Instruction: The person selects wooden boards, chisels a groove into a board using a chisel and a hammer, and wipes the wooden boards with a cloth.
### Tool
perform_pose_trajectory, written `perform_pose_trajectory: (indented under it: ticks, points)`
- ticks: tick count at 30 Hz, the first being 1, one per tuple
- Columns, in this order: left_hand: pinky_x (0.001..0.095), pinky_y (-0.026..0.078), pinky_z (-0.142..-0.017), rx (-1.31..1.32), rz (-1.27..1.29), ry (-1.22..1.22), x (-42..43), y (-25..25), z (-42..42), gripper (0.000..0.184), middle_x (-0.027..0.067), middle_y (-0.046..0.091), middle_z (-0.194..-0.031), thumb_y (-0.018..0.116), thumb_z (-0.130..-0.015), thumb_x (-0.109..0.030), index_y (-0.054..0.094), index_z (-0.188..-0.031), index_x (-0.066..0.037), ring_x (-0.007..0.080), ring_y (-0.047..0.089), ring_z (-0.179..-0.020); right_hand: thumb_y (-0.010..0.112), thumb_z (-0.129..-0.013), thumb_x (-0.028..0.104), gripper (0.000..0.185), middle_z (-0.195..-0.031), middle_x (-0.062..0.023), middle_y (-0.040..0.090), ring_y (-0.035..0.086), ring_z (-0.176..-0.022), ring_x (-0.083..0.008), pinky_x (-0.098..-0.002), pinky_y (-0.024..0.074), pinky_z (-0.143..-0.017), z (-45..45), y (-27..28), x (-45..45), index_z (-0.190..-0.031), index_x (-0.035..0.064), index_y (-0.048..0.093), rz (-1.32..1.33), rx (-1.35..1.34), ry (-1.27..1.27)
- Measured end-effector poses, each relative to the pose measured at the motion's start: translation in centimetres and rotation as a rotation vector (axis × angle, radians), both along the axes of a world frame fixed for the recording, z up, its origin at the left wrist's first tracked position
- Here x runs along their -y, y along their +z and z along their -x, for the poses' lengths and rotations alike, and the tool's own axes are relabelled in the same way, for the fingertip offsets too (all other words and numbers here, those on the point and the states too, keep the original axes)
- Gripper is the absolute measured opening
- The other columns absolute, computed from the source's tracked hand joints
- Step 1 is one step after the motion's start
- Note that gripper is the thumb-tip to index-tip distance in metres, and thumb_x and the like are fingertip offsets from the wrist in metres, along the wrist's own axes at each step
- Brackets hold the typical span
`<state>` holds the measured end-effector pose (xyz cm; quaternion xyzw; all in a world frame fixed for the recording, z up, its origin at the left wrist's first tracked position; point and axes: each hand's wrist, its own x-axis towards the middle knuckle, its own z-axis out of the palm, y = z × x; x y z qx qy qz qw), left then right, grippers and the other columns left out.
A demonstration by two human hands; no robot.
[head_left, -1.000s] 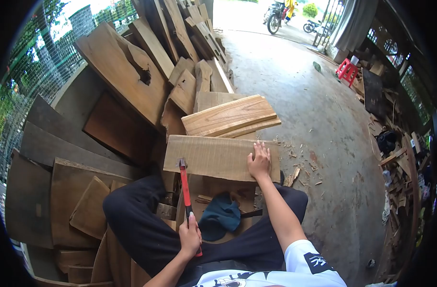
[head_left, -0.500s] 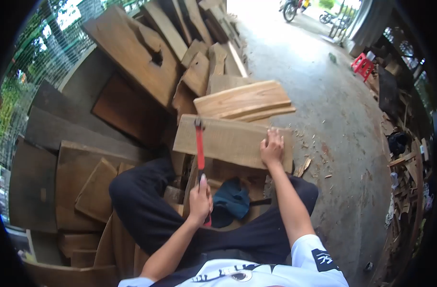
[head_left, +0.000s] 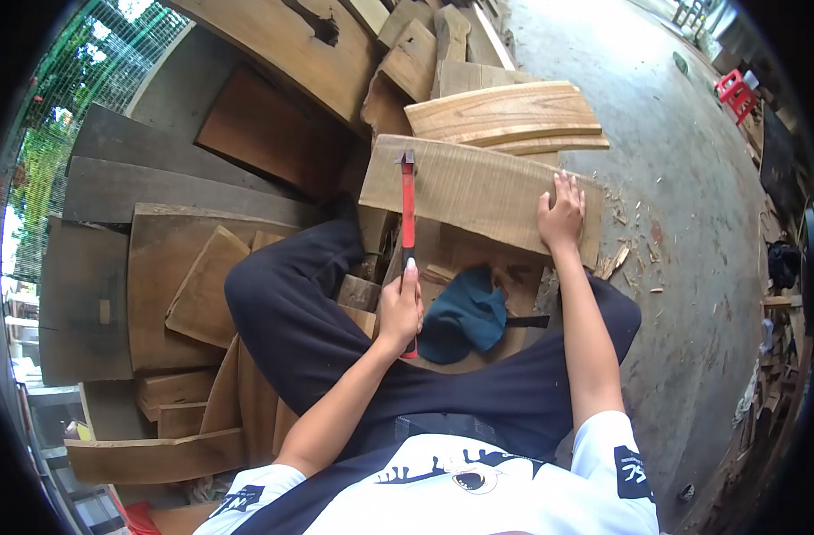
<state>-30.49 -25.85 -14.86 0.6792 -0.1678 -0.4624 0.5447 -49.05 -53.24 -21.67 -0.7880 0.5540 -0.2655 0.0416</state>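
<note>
My left hand (head_left: 400, 308) is wrapped around the black grip of a red-and-black hammer (head_left: 409, 209). Its metal head is over the left part of a flat wooden board (head_left: 478, 192); I cannot tell whether it touches the wood. On the board's right end lies my right hand (head_left: 562, 214), palm down with fingers stretched out. The board rests across a wooden support between my knees, its underside partly hidden. Below it, a dark teal cloth item (head_left: 469, 312), possibly a cap, lies between my legs.
Lighter curved planks (head_left: 505, 114) are stacked just beyond the board. Many dark slabs (head_left: 220, 285) lean and overlap on my left. Wood chips (head_left: 614, 263) litter the concrete floor (head_left: 683, 294) at right. Farther off stands a red plastic stool (head_left: 735, 96), near scrap wood along the right side.
The camera has tilted down and turned left, so the scene sits higher and farther right. Both hands keep their places: left on the hammer, right on the board.
</note>
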Motion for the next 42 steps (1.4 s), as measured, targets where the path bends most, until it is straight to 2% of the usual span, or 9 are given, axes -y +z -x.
perform_pose_trajectory:
  ticks: [5,9,12,14,16,19,24,39,42]
  points:
    - [0.0241,0.032,-0.033,-0.069,-0.043,-0.068,-3.6,2.7,0.4,0.05,-0.0011,0.041,-0.048,0.043,-0.101,-0.052,0.043,-0.075,-0.009,0.0083,0.039,-0.035,0.053,-0.088,0.023,0.047,-0.141,-0.0143,0.052,0.042,-0.136,-0.0306,-0.0449,0.0258,-0.116,0.3,-1.2,0.4,-0.13,0.0022,0.058,0.088,0.028,0.02]
    - [0.0266,0.032,-0.047,0.32,-0.121,-0.338,-5.6,6.4,-2.1,0.05,-0.0031,0.04,-0.055,0.049,-0.102,-0.042,0.047,-0.069,-0.004,0.0054,0.038,-0.053,0.054,-0.088,0.024,0.045,-0.141,-0.0136,0.052,0.042,-0.136,-0.0294,-0.0443,0.0258,-0.117,0.3,-1.1,0.5,-0.127,0.0035,0.06,0.067,0.04,0.011]
    - [0.0309,0.032,-0.049,0.574,-0.21,-0.5,-5.7,8.4,-3.5,0.048,0.005,0.039,-0.056,0.059,-0.097,-0.039,0.05,-0.072,0.002,0.0099,0.036,-0.055,0.055,-0.088,0.024,0.044,-0.145,-0.0125,0.049,0.039,-0.139,-0.0297,-0.0447,0.0234,-0.118,1.2,-1.0,0.8,-0.127,0.0058,0.06,-0.034,0.098,0.069]
    - [0.0325,0.033,-0.05,0.69,-0.205,-0.591,-5.1,9.9,-3.7,0.044,0.0077,0.039,-0.057,0.063,-0.094,-0.035,0.053,-0.076,0.004,0.0124,0.035,-0.054,0.057,-0.087,0.022,0.039,-0.136,-0.0135,0.056,0.048,-0.131,-0.0309,-0.0433,0.0329,-0.113,2.4,0.0,1.2,-0.123,0.0077,0.065,0.051,0.106,0.089]
    - [0.0324,0.037,-0.051,0.657,-0.276,-0.643,-4.7,10.4,-3.9,0.041,0.01,0.045,-0.057,0.065,-0.093,-0.034,0.058,-0.08,0.004,0.0146,0.041,-0.052,0.059,-0.087,0.021,0.033,-0.121,-0.0152,0.066,0.059,-0.118,-0.0326,-0.0409,0.0442,-0.103,3.6,3.2,-0.1,-0.115,0.0082,0.069,-0.297,0.471,0.071]
    - [0.0408,0.048,-0.058,0.824,-0.448,-0.828,-3.5,10.9,-4.2,0.041,0.0187,0.059,-0.063,0.065,-0.091,-0.04,0.063,-0.088,0.001,0.0334,0.064,-0.061,0.06,-0.086,0.021,0.03,-0.111,-0.0176,0.069,0.064,-0.109,-0.0334,-0.0382,0.0487,-0.096,5.9,4.8,-1.0,-0.111,0.0075,0.07,-0.123,0.507,-0.064]
    - [0.0449,0.052,-0.061,1.289,-0.385,-1.167,-1.0,8.5,-6.3,0.046,0.016,0.064,-0.069,0.06,-0.09,-0.052,0.057,-0.087,-0.006,0.0353,0.066,-0.068,0.062,-0.087,0.023,0.031,-0.113,-0.0125,0.07,0.065,-0.107,-0.0258,-0.0355,0.0501,-0.091,8.6,4.0,-0.9,-0.115,0.0115,0.069,-0.136,0.452,-0.272]
    - [0.0445,0.053,-0.062,1.336,-0.084,-1.67,5.4,-3.0,-8.4,0.05,0.0138,0.06,-0.062,0.057,-0.089,-0.055,0.058,-0.096,-0.005,0.0358,0.065,-0.064,0.065,-0.085,0.027,0.055,-0.125,-0.0251,0.057,0.054,-0.118,-0.0383,-0.0438,0.0429,-0.102,7.0,1.2,-0.8,-0.133,0.0042,0.049,-0.216,0.336,-0.277]
    - [0.0433,0.055,-0.065,1.364,0.068,-1.572,6.6,-4.4,-8.5,0.05,0.0161,0.064,-0.08,0.063,-0.088,-0.049,0.061,-0.099,-0.001,0.0352,0.066,-0.074,0.064,-0.086,0.027,0.057,-0.128,-0.0264,0.056,0.053,-0.121,-0.0393,-0.0438,0.0421,-0.104,6.8,1.2,-0.2,-0.135,0.0038,0.048,-0.307,0.344,-0.318]
